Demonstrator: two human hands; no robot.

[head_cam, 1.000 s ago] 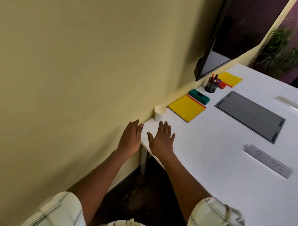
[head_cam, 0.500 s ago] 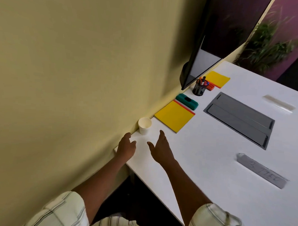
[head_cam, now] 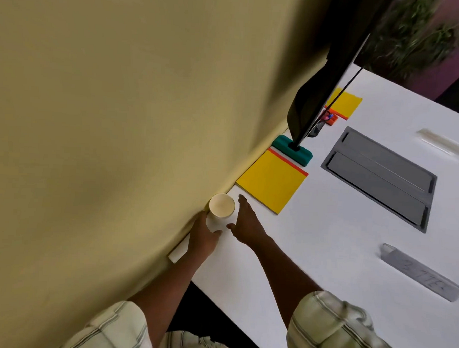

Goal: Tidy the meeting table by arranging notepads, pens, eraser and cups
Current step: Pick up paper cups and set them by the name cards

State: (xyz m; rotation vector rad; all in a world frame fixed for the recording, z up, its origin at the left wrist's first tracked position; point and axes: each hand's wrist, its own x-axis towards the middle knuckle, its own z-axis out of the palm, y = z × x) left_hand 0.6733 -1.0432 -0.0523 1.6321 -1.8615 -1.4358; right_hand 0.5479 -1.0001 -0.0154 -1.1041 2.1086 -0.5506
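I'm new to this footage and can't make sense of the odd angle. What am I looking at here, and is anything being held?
There is no machine: a person wears a camera on the head, looking down at their own two bare hands, so the arms enter from the bottom. A white table stands against a yellow wall. The left hand and right hand are on either side of a white paper cup; the left touches its side, and the right is close, though a firm grip is unclear. Beyond lie a yellow notepad, a green eraser, a pen holder partly hidden by a dark screen, and a second notepad. A grey panel is set into the tabletop.
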